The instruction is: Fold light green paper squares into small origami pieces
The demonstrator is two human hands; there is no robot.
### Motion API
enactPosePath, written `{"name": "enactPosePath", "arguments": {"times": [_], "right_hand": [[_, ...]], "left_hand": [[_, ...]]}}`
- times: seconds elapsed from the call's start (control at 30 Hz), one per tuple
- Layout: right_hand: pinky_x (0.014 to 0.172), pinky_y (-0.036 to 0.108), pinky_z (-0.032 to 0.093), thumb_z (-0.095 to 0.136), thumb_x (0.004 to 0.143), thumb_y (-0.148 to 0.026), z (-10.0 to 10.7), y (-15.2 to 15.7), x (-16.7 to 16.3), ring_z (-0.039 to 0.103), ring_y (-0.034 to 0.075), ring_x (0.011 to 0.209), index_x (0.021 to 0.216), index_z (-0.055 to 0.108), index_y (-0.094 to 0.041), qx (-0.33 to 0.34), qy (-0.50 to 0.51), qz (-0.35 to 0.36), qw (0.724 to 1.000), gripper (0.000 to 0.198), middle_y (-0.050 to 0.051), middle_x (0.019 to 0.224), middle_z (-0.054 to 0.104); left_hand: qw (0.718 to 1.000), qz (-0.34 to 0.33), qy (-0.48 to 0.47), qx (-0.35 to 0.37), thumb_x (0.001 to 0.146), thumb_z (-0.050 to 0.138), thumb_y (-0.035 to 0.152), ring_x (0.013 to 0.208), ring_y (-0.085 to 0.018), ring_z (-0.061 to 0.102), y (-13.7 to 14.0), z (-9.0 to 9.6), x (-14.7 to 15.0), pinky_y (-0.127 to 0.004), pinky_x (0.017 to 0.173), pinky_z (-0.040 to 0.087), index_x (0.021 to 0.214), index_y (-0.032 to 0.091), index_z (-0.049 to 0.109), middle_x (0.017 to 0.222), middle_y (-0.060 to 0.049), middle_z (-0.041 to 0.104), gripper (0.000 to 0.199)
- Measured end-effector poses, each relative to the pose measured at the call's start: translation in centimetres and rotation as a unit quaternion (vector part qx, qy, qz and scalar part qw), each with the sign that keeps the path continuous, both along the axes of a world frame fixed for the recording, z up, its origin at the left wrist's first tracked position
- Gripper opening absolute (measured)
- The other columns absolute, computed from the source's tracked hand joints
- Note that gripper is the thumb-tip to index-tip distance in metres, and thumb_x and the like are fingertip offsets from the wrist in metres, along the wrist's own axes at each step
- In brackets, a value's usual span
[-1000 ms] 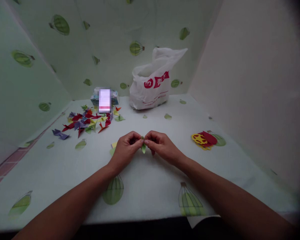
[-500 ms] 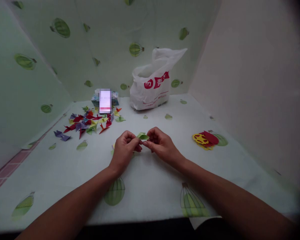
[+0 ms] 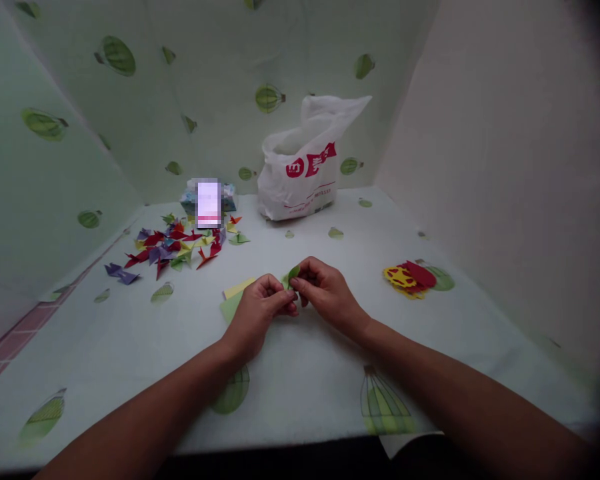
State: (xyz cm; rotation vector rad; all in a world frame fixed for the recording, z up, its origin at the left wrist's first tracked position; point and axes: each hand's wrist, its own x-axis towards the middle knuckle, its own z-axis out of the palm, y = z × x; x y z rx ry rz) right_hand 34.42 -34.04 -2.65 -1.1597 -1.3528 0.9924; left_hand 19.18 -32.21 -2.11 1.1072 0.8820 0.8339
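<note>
A small piece of folded green paper (image 3: 293,273) is pinched between my two hands above the middle of the table. My left hand (image 3: 264,307) is closed on its near left side, fingertips and thumb together. From the right, my right hand (image 3: 325,287) grips the paper's upper edge between thumb and fingers. Fingers cover much of the paper, so its exact folds are hidden. Flat green paper (image 3: 233,305) and yellow paper (image 3: 240,287) lie on the table, partly behind my left hand.
Several folded paper cranes (image 3: 175,247) in mixed colours are heaped at the back left. Behind them, a lit phone (image 3: 209,203) leans on a tissue box (image 3: 229,198). A white plastic bag (image 3: 297,183) stands at the back. Red and yellow cut-outs (image 3: 410,277) lie at right.
My left hand has shifted slightly down and right, uncovering more of the flat paper sheets. The folded green paper has turned from lying level to more upright.
</note>
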Motion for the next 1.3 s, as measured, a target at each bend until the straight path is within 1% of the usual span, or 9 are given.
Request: {"name": "enactPosePath", "arguments": {"times": [0.13,0.23,0.37,0.43,0.57,0.8,1.0,1.13,1.3], "right_hand": [[0.050,0.024,0.042,0.062,0.082,-0.023,0.1,0.1,0.1,0.051,0.009,0.051,0.074,0.053,-0.019,0.001,-0.025,-0.021,0.999,0.012,-0.004,0.064,0.055],[0.049,0.024,0.041,0.061,0.082,-0.024,0.1,0.2,0.3,0.051,0.009,0.050,0.074,0.054,-0.019,0.003,-0.042,-0.028,0.999,0.011,-0.005,0.063,0.055],[0.050,0.024,0.041,0.061,0.084,-0.026,0.1,0.2,0.4,0.051,0.009,0.049,0.075,0.054,-0.020,0.001,-0.057,-0.016,0.998,0.013,-0.005,0.061,0.054],[0.051,0.024,0.041,0.061,0.085,-0.027,0.1,0.2,0.4,0.051,0.009,0.050,0.076,0.054,-0.020,-0.001,-0.056,-0.003,0.998,0.013,-0.005,0.063,0.055],[0.051,0.024,0.042,0.061,0.084,-0.027,0.0,0.2,0.3,0.052,0.009,0.051,0.077,0.055,-0.019,-0.008,-0.040,0.015,0.999,0.012,-0.004,0.066,0.057],[0.051,0.024,0.042,0.059,0.086,-0.030,0.0,0.2,0.4,0.051,0.009,0.049,0.076,0.054,-0.020,-0.006,-0.033,0.020,0.999,0.015,-0.005,0.062,0.055],[0.051,0.023,0.040,0.061,0.086,-0.031,0.3,0.1,0.3,0.051,0.009,0.049,0.075,0.054,-0.020,-0.006,-0.039,0.017,0.999,0.017,-0.004,0.061,0.057],[0.051,0.023,0.041,0.060,0.086,-0.028,0.3,0.1,0.3,0.052,0.009,0.049,0.076,0.055,-0.019,-0.009,-0.037,0.021,0.999,0.014,-0.005,0.061,0.056],[0.050,0.023,0.042,0.061,0.085,-0.028,0.1,0.2,0.3,0.052,0.009,0.049,0.077,0.055,-0.019,-0.004,-0.024,0.027,0.999,0.014,-0.004,0.064,0.058]], "left_hand": [[0.998,-0.010,0.056,0.024,0.073,0.074,0.032,0.061,-0.011,0.058,0.2,0.0,0.0,-0.025,0.064,0.047,0.072,0.019,0.048,0.064,0.004,0.058,0.030],[0.993,0.014,0.097,0.065,0.073,0.076,0.038,0.064,-0.012,0.061,0.3,0.1,-0.1,-0.028,0.065,0.050,0.080,0.020,0.049,0.076,0.002,0.058,0.034],[0.995,0.047,0.049,0.070,0.082,0.067,0.047,0.075,-0.014,0.064,0.6,-0.1,-0.4,-0.032,0.070,0.057,0.104,0.023,0.056,0.100,-0.003,0.060,0.035],[0.995,0.040,0.040,0.078,0.085,0.064,0.047,0.079,-0.014,0.063,0.7,-0.2,-0.4,-0.030,0.070,0.057,0.107,0.021,0.063,0.105,-0.005,0.062,0.034],[0.995,0.022,0.050,0.084,0.083,0.068,0.043,0.081,-0.014,0.061,1.0,-0.4,-0.4,-0.028,0.075,0.056,0.092,0.016,0.071,0.094,-0.005,0.067,0.028],[0.996,0.009,0.040,0.080,0.081,0.069,0.047,0.085,-0.017,0.063,1.1,-0.5,-0.4,-0.031,0.082,0.054,0.093,0.017,0.073,0.092,-0.005,0.071,0.032],[0.995,0.020,0.046,0.087,0.079,0.073,0.042,0.075,-0.013,0.059,1.0,-0.4,-0.4,-0.028,0.076,0.052,0.088,0.017,0.072,0.085,-0.003,0.067,0.027],[0.997,0.011,0.029,0.073,0.085,0.066,0.046,0.078,-0.014,0.059,1.0,-0.5,-0.5,-0.030,0.079,0.052,0.088,0.016,0.070,0.086,-0.004,0.066,0.031],[0.996,0.017,0.045,0.078,0.082,0.070,0.044,0.073,-0.013,0.057,0.9,-0.3,-0.5,-0.027,0.073,0.049,0.089,0.017,0.071,0.081,-0.002,0.065,0.028]]}}
